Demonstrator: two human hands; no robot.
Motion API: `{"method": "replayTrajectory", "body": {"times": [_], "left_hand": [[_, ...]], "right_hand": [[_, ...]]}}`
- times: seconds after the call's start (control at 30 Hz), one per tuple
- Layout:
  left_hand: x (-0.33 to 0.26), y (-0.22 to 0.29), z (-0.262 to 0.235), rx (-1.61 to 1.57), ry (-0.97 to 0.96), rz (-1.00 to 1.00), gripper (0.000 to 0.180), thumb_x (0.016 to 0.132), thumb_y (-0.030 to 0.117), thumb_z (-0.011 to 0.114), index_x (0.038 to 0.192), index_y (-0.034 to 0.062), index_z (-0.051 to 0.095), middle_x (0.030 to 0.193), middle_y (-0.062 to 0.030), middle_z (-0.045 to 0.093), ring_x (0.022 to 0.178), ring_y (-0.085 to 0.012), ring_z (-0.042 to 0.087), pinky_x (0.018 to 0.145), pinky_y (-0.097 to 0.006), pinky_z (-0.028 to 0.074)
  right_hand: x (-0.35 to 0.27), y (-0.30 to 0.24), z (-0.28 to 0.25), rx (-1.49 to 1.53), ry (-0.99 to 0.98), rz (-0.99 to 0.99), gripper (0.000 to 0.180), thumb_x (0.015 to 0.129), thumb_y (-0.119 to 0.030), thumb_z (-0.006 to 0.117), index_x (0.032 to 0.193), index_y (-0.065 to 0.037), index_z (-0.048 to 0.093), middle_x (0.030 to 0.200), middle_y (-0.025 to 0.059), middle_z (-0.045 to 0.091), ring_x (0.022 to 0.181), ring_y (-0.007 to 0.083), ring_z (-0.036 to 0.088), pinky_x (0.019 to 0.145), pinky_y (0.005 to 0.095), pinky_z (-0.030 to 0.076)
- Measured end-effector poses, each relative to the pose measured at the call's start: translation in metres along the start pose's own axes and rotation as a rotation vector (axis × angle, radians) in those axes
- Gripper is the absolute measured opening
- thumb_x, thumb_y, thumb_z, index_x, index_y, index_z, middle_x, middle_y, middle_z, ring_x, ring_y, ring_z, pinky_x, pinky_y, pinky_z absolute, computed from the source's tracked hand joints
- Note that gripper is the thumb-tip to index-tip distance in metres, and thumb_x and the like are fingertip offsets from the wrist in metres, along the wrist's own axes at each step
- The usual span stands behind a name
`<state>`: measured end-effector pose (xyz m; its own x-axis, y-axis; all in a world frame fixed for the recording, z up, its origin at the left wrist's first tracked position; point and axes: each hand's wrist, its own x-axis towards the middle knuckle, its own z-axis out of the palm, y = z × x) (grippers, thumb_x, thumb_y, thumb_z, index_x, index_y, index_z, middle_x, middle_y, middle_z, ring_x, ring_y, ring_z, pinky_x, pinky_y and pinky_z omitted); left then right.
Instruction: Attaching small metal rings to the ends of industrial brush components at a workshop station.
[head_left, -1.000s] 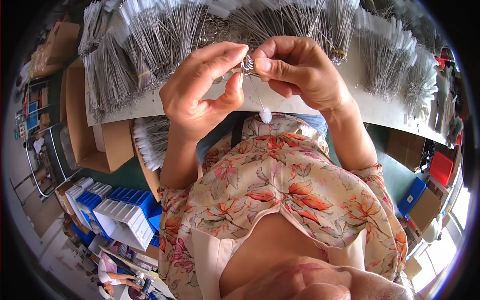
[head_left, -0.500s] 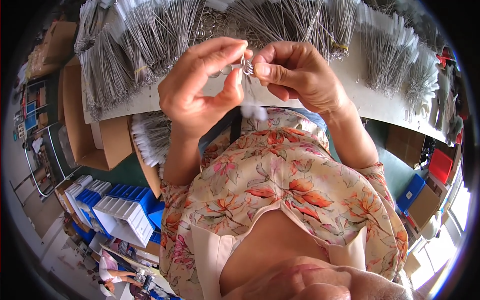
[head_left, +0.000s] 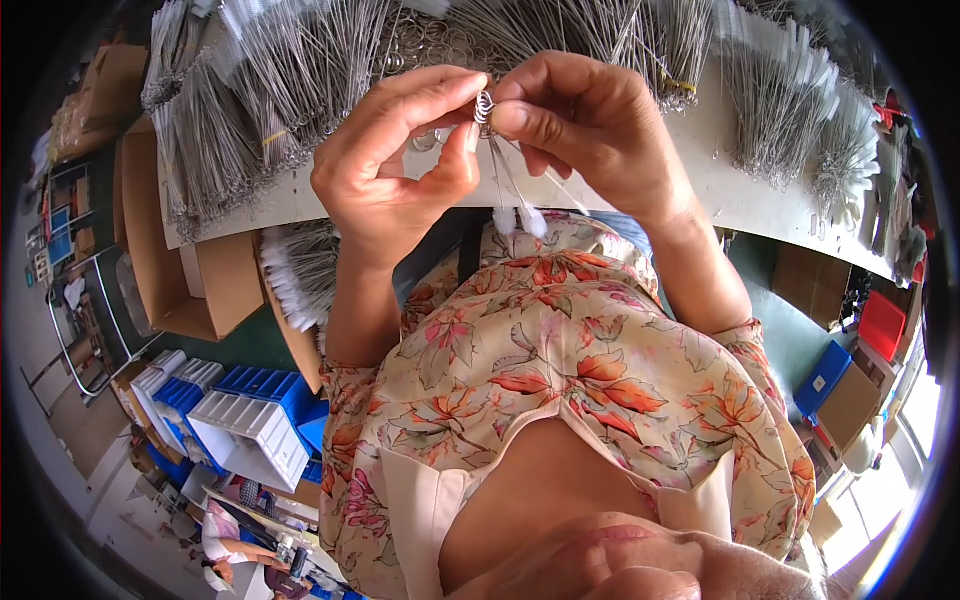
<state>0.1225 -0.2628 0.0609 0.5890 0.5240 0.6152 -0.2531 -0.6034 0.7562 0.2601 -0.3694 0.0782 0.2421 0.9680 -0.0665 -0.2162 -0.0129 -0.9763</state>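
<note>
Above the table's near edge, my left hand pinches a small metal ring between thumb and forefinger. The wire loops of several thin brushes sit together at the ring, looking like a coil. My right hand is closed with thumb and forefinger at the loops' right side. Below the fingers hang the brushes' thin wire stems, ending in white bristle heads. Whether every loop is threaded on the ring is hidden by the fingertips.
Bundles of wire brushes cover the white table: a large left pile and a right pile. Loose metal rings lie between. An open cardboard box and blue and white bins stand left; a co-worker is beyond.
Both hands have shifted slightly up and left, still together. The looped ends have turned to face me, and the hanging brush heads have spread apart.
</note>
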Motion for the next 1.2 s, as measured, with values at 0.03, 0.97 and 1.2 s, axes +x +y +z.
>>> {"method": "replayTrajectory", "body": {"times": [0.03, 0.97, 1.2], "left_hand": [[0.0, 0.0, -0.001, -0.002, -0.005, -0.004, 0.025, 0.068, -0.009, 0.064, 0.092, -0.0033, 0.064, 0.09, -0.0121, 0.064, 0.074, -0.0142, 0.063, 0.064, -0.022, 0.053], [0.0, 0.0, -0.002, -0.136, -0.062, -0.08, 0.028, 0.07, -0.014, 0.061, 0.097, -0.0065, 0.061, 0.098, -0.0147, 0.061, 0.083, -0.0165, 0.063, 0.073, -0.024, 0.055], [-0.002, -0.004, 0.0, -0.02, -0.036, -0.035, 0.028, 0.068, -0.012, 0.064, 0.095, -0.0047, 0.063, 0.094, -0.013, 0.063, 0.078, -0.0139, 0.063, 0.069, -0.022, 0.054]], "right_hand": [[0.001, -0.003, -0.002, -0.017, -0.037, 0.019, 0.014, 0.083, -0.015, 0.064, 0.087, -0.002, 0.062, 0.072, -0.0007, 0.06, 0.061, 0.0036, 0.052, 0.053, 0.0178, 0.043], [-0.002, 0.004, 0.001, -0.041, 0.025, -0.074, 0.015, 0.086, -0.011, 0.058, 0.093, 0.002, 0.058, 0.074, 0.0007, 0.058, 0.058, 0.0049, 0.051, 0.054, 0.019, 0.044], [0.004, -0.007, -0.009, -0.301, -0.015, -0.065, 0.012, 0.082, -0.012, 0.062, 0.086, -0.001, 0.063, 0.07, 0.0009, 0.061, 0.059, 0.0048, 0.055, 0.051, 0.0194, 0.042]]}}
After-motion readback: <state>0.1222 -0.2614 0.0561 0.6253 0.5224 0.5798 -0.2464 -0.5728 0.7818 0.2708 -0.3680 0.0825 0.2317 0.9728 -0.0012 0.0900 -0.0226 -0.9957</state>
